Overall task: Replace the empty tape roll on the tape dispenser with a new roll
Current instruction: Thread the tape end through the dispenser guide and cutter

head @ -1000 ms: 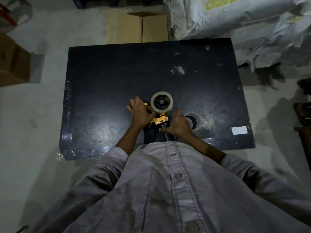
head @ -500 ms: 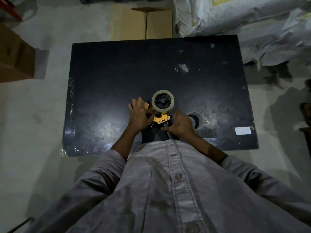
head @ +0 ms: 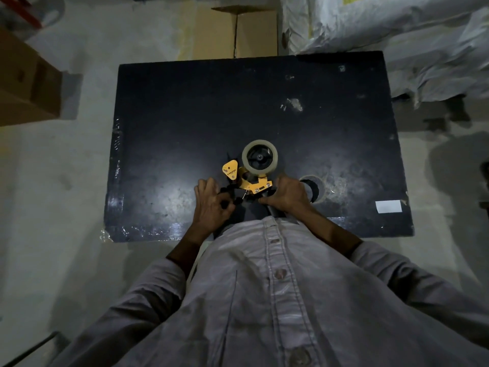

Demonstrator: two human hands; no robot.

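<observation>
1. Tape dispenser (head: pixel 248 181), carrying a tape roll (head: pixel 259 157), sits near the worktop's (head: pixel 185 107) front edge.
2. Right hand (head: pixel 288 194) grips its handle.
3. Left hand (head: pixel 211 205) pinches its black front part.

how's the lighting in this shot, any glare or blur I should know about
Head view: dim overall; soft glare patches on the black table beside each hand; the tape dispenser and tape roll read fairly sharp; wide-angle bending at the edges; the shirt fills the foreground.
</observation>
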